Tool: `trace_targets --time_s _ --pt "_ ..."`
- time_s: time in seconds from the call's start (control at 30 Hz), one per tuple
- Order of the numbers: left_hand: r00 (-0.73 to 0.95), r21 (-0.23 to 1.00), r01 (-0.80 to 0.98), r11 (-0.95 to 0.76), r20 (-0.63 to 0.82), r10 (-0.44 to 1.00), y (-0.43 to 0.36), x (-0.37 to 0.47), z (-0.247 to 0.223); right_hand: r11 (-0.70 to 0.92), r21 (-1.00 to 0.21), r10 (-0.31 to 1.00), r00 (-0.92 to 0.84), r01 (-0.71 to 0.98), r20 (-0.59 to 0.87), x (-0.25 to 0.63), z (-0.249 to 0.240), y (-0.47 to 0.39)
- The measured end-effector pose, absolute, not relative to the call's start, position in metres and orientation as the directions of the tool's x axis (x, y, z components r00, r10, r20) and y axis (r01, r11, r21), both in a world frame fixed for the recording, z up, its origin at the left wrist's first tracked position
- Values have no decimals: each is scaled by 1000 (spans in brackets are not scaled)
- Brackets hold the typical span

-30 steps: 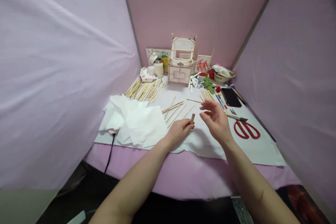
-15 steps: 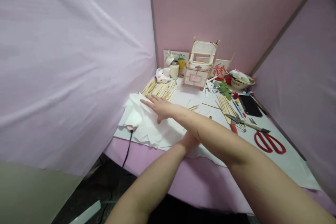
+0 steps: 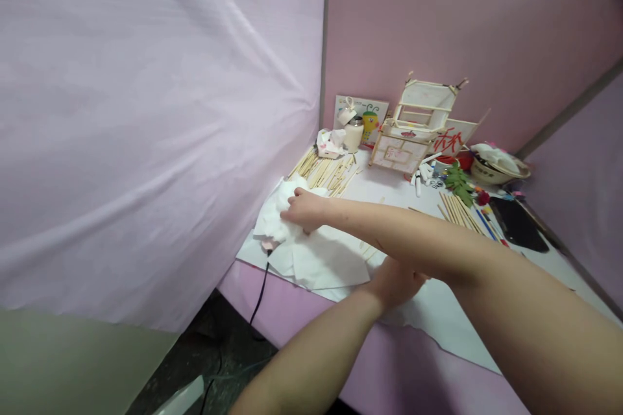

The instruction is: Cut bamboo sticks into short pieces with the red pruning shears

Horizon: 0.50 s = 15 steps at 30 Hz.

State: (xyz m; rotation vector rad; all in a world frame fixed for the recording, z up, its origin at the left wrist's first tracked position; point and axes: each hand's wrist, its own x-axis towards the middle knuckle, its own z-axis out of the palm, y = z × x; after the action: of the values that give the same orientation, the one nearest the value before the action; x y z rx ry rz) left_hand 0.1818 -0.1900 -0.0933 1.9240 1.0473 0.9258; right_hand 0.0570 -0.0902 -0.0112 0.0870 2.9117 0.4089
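My right hand (image 3: pixel 305 210) reaches across to the left side of the table, its fingers closed on a crumpled white tissue (image 3: pixel 285 194). More soft white sheets (image 3: pixel 321 262) lie flat under and beside it. Beneath my crossing right forearm, my left hand (image 3: pixel 399 283) rests low over the white table cover near the front edge. Its fingers are curled; the forearm partly covers them, and what they hold, if anything, I cannot make out. A few thin sticks (image 3: pixel 368 251) lie between the two hands.
Bamboo sticks (image 3: pixel 331 174) lie behind the tissues. A stick-built model (image 3: pixel 402 152), a white jar (image 3: pixel 354 136) and a bowl (image 3: pixel 489 172) stand at the back. A green leaf (image 3: pixel 458 183) and a black phone (image 3: pixel 518 224) are at right. A black cable (image 3: pixel 260 295) hangs off the front edge.
My right hand, spread over the white sheets before, has closed on a tissue and bunched it up. The view has turned left, so the table things appear farther right.
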Motion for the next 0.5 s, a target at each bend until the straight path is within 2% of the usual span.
trace_targets --time_s 0.17,0.27,0.5 --pt "431 836 404 -372 185 883 -188 185 -99 957 280 -44 -994 -72 -103 67 -11 -87" --pt "447 868 373 -328 142 883 -187 186 -98 969 239 -57 -997 -67 -46 67 1 -82" --pt "448 914 370 -168 -17 894 -185 184 -96 976 -100 210 -961 194 179 69 64 -37"
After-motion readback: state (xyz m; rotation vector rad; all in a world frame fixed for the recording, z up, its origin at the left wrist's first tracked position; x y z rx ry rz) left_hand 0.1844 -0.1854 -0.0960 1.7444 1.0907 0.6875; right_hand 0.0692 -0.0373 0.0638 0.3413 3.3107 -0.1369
